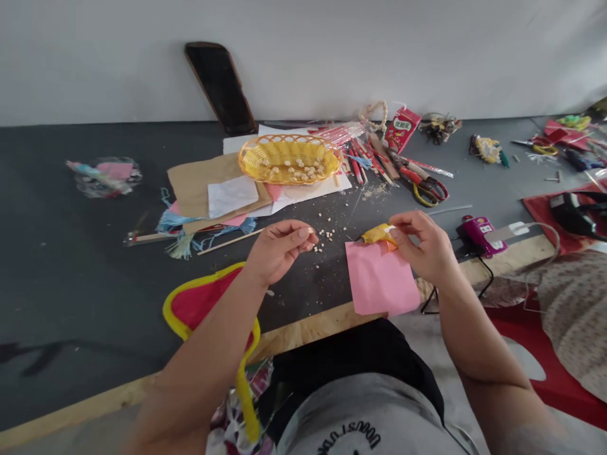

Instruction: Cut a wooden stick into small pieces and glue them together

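Note:
My left hand [287, 248] is closed in a pinch around a small pale bead-like piece [310, 231], above the dark table. My right hand [422, 243] is closed on a small yellow-wrapped tool [378, 234], whose thin dark tip points left; its exact kind does not show. Under that tool lies a pink paper sheet [382, 281] at the table's front edge. Several tiny pale pieces [322, 237] are scattered between the two hands. Farther back, a yellow woven basket [289, 142] holds several more pale pieces.
A phone [220, 85] leans on the wall. Behind my hands are brown paper [190, 183], pliers [422, 177] and a red drink carton [402, 128]. A yellow-edged red piece [203, 297] lies under my left forearm. A purple device [481, 234] stands right.

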`<state>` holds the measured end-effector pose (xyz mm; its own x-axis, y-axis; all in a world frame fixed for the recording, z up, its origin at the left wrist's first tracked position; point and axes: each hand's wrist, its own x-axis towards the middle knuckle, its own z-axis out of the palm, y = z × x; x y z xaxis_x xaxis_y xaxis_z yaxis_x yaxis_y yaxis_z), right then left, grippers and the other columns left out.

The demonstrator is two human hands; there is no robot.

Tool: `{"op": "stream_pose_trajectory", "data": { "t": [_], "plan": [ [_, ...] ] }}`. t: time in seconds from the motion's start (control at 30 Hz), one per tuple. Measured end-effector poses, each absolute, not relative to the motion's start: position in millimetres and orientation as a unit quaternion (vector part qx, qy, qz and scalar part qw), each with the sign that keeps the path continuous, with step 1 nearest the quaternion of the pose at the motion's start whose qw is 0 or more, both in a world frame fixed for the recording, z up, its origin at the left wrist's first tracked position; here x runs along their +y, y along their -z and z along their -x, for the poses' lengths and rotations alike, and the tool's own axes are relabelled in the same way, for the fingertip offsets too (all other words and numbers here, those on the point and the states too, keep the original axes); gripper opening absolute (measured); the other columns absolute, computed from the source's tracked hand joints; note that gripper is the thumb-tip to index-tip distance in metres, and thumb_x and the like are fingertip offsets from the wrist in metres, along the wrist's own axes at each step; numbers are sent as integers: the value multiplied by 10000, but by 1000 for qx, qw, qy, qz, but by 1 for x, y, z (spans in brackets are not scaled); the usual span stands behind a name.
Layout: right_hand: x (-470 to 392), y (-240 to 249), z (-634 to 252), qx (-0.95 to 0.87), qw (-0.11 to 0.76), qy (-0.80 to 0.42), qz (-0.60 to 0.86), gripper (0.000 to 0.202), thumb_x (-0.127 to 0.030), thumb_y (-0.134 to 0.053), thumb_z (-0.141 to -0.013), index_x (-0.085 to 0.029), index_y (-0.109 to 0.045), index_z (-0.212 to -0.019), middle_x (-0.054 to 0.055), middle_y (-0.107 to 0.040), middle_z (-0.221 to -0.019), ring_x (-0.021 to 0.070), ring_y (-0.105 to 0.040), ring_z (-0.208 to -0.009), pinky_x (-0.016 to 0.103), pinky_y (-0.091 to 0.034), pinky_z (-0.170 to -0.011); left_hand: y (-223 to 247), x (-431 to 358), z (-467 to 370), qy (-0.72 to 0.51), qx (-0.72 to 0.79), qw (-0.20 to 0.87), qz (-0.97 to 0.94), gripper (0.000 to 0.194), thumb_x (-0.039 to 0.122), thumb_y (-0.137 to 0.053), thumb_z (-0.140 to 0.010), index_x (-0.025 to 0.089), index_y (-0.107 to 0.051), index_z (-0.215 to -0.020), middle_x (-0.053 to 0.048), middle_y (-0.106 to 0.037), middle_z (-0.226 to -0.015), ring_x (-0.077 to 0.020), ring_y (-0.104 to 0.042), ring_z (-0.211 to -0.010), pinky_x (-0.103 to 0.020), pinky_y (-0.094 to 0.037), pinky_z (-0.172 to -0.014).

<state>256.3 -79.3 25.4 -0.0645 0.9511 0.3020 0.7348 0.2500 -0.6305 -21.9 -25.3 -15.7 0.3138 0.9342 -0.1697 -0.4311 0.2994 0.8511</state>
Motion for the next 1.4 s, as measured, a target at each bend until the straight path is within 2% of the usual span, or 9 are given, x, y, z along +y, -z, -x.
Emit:
{"op": "stream_pose_trajectory", "data": {
  "t": [0.1, 0.2, 0.4, 0.47, 0.63, 0.87, 1.03, 1.23, 1.4],
  "plan": [
    [-82, -8, -287, -717, 223, -108, 651, 222, -333, -620, -874, -195, -644, -1045, 110, -688, -1024, 275, -636, -983, 418, -508, -857, 16, -25, 22, -472, 348, 728, -356, 239, 323, -911, -611, 159, -772, -717, -42, -719, -647, -93, -575, -564, -224, -479, -577],
    [-83, 9, -300, -704, 136, -134, 684, 287, -339, -641, -834, -185, -638, -1077, 107, -701, -1007, 263, -653, -909, 379, -500, -800, 15, -24, 22, -473, 341, 729, -358, 242, 320, -911, -609, 154, -769, -712, -44, -715, -647, -90, -563, -560, -226, -475, -577],
    [-70, 12, -299, -687, 63, -165, 705, 235, -245, -579, -781, -184, -657, -994, 85, -704, -925, 240, -643, -852, 325, -443, -727, 17, -23, 23, -462, 329, 733, -377, 221, 311, -901, -636, 153, -773, -724, -51, -721, -667, -93, -570, -578, -226, -484, -591],
    [-66, 9, -298, -668, 81, -183, 717, 232, -258, -597, -740, -189, -655, -954, 65, -688, -862, 224, -624, -788, 318, -432, -691, 18, -23, 24, -458, 323, 735, -383, 220, 318, -898, -644, 157, -777, -731, -52, -725, -675, -94, -579, -585, -220, -486, -591],
    [-64, 1, -292, -585, 257, -313, 703, 298, -264, -616, -662, -200, -591, -953, 19, -642, -830, 156, -550, -664, 283, -419, -594, 18, -24, 25, -446, 328, 734, -393, 232, 340, -898, -645, 162, -779, -734, -51, -728, -668, -97, -595, -587, -205, -481, -579],
    [-56, -13, -262, -511, 373, -601, 488, 309, -255, -730, -692, -211, -554, -942, -20, -610, -761, 97, -493, -579, 224, -379, -489, 18, -25, 27, -443, 335, 739, -381, 243, 341, -892, -648, 150, -776, -743, -55, -724, -661, -113, -615, -599, -225, -486, -593],
    [-42, 5, -242, -512, 425, -643, 379, 462, -379, -787, -760, -246, -524, -1117, 52, -693, -1052, 98, -548, -611, 250, -448, -512, 16, -23, 28, -453, 341, 742, -358, 254, 341, -904, -620, 147, -773, -718, -59, -727, -654, -124, -631, -600, -238, -497, -600],
    [-42, 21, -227, -559, 439, -623, 327, 294, -472, -649, -904, -280, -511, -1079, -4, -632, -883, 69, -425, -509, 231, -389, -441, 17, -21, 29, -447, 354, 742, -352, 262, 357, -909, -626, 154, -777, -726, -59, -744, -672, -118, -649, -607, -217, -503, -602],
    [-51, 18, -223, -597, 423, -584, 351, 264, -485, -598, -938, -270, -526, -1073, 3, -590, -839, 87, -449, -548, 241, -467, -483, 19, -23, 29, -443, 366, 745, -339, 274, 362, -919, -612, 160, -769, -721, -48, -741, -657, -122, -657, -601, -220, -511, -593]
  ]
}}
